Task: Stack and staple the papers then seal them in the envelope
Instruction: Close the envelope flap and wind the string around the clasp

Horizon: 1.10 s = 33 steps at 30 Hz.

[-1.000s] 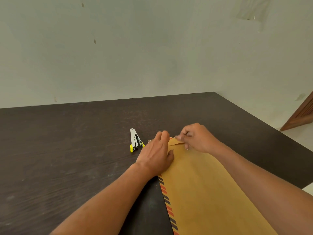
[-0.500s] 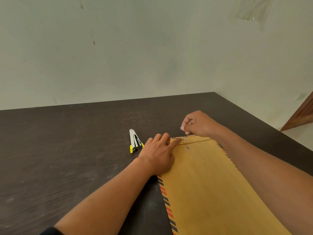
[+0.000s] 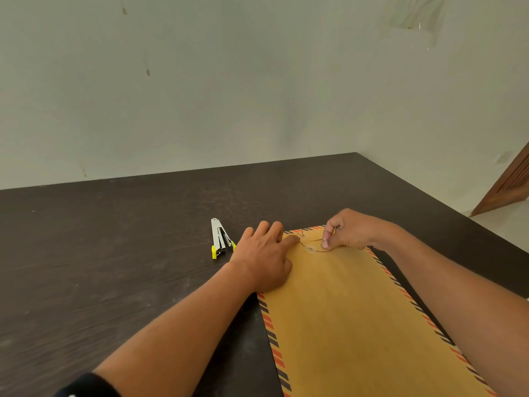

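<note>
Since half a second back: right hand (image 3: 347,230) dropping from above the top edge down onto the flap, string (image 3: 320,251) now trailing out below the lower button (image 3: 311,249); left hand (image 3: 264,256) barely shifting.

Working the final step, by the look of it: sealing the envelope (image 3: 352,316) with its string-and-button tie. No loose papers showing anywhere, so probably already inside, though not possible to confirm. Envelope lying flat on the dark table (image 3: 114,253), filling the lower right of the frame, flap end toward the centre. Stapler (image 3: 220,239) resting just left of centre, beside the left hand, apart from the envelope.

Left hand spreading flat, fingers extended, forefinger pressing the flap near the upper button (image 3: 302,235). Right hand curling closed, thumb and forefinger pinching the thin dark string at centre right.

Next, likely: looping the string around the two buttons, keeping it taut while holding the flap down; slack risking an unwound turn.
</note>
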Each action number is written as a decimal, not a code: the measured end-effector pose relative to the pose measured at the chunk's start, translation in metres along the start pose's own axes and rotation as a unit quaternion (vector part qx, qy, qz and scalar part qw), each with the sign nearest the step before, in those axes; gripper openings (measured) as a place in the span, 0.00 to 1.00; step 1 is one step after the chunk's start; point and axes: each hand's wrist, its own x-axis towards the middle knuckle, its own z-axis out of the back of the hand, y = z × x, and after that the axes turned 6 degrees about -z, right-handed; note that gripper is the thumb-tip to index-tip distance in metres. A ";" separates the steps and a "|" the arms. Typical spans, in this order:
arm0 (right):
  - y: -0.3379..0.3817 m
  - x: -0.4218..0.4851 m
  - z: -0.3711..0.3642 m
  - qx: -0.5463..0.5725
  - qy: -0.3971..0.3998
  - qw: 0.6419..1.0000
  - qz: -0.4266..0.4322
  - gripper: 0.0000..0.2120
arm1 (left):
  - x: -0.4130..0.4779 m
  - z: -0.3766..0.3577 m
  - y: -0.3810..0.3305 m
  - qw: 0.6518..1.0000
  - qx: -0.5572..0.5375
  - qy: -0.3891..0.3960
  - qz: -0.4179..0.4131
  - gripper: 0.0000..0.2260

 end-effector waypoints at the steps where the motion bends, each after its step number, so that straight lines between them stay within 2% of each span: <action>1: 0.001 0.001 0.000 -0.002 0.002 1.000 0.002 0.05 | 0.000 0.000 0.000 1.000 -0.002 0.000 0.001 0.25; 11: -0.006 0.006 0.002 -0.002 0.020 1.000 -0.019 0.05 | 0.003 0.001 0.002 1.000 0.011 0.024 -0.006 0.26; 18: -0.014 0.007 0.014 0.016 0.054 0.997 -0.059 0.09 | 0.000 -0.004 0.003 1.000 -0.006 0.000 0.000 0.26; 25: -0.020 0.018 0.013 0.008 0.083 0.993 -0.080 0.07 | -0.001 -0.007 0.004 1.000 -0.017 -0.019 0.004 0.26; 29: -0.016 0.019 0.011 -0.012 0.057 0.996 -0.073 0.08 | -0.002 -0.007 0.004 1.000 -0.013 -0.019 0.000 0.27; 33: -0.010 0.025 0.012 -0.032 0.015 0.998 -0.057 0.13 | -0.003 -0.008 0.003 0.999 -0.020 -0.028 -0.002 0.25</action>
